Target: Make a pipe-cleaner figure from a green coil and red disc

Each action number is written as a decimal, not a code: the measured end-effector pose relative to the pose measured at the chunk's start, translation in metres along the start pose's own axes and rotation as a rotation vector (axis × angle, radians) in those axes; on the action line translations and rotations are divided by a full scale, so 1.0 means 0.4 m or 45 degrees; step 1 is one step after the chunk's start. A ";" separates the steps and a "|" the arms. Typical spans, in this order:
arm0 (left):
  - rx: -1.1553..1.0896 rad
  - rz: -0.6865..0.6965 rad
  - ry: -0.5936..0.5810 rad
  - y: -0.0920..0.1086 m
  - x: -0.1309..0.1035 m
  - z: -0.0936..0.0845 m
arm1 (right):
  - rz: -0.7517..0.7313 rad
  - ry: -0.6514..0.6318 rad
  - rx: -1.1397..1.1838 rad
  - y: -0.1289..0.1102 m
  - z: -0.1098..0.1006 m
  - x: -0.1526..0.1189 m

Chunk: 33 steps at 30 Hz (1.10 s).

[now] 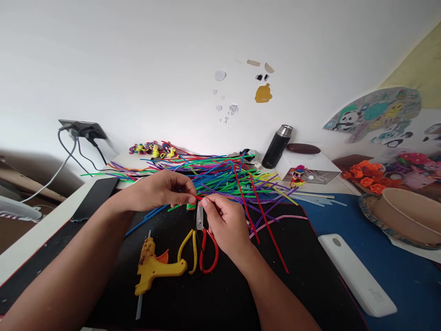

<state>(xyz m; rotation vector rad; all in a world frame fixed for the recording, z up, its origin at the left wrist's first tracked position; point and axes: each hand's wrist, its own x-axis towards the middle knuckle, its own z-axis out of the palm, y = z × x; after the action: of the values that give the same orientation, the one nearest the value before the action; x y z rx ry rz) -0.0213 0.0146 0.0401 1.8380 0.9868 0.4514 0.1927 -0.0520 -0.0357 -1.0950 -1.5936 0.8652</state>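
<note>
A short piece of red pipe cleaner runs between the fingertips of both hands. My left hand pinches its left end, and my right hand pinches it on the right, the two close together. Just below them lie scissors with one yellow and one red handle, blades pointing away. A small green coiled piece shows under my left fingertips. Behind the hands spreads a pile of coloured pipe cleaners. Two long red pipe cleaners reach across the black mat on the right.
A yellow glue gun lies front left on the black mat. A black flask, a white box and small figures stand at the back. On the right are a white power bank and a round basket.
</note>
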 end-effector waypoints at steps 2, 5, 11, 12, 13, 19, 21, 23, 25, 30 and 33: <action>-0.032 0.009 0.016 0.002 0.000 0.001 | 0.024 -0.005 0.029 0.002 -0.001 0.000; -0.067 0.007 0.042 0.003 0.002 0.005 | 0.037 -0.001 0.059 0.003 0.000 0.000; -0.159 0.029 0.086 -0.014 0.009 0.007 | 0.040 0.008 0.055 -0.004 0.002 0.001; -0.178 0.036 0.100 -0.017 0.012 0.009 | 0.036 0.013 0.054 -0.005 0.001 0.001; -0.199 0.041 0.114 -0.019 0.015 0.012 | 0.032 0.016 0.054 -0.006 0.001 0.001; -0.379 0.048 0.252 -0.023 0.036 0.047 | 0.045 0.003 0.081 -0.004 0.002 0.003; -0.443 0.045 0.284 -0.021 0.039 0.059 | 0.057 0.000 0.123 -0.002 0.002 0.005; -0.506 0.050 0.305 -0.019 0.042 0.071 | 0.061 -0.003 0.177 -0.001 0.002 0.006; -0.563 0.064 0.321 -0.019 0.046 0.082 | 0.066 -0.004 0.221 -0.001 0.003 0.007; -0.700 0.092 0.338 -0.025 0.054 0.095 | 0.081 -0.007 0.277 -0.005 0.004 0.007; -0.700 0.095 0.334 -0.025 0.055 0.098 | 0.072 0.016 0.286 -0.006 0.005 0.006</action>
<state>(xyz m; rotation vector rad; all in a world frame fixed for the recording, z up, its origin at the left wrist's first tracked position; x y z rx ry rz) 0.0140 0.0113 0.0104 1.3405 0.8574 0.9281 0.1899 -0.0507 -0.0333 -0.9871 -1.4214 1.0459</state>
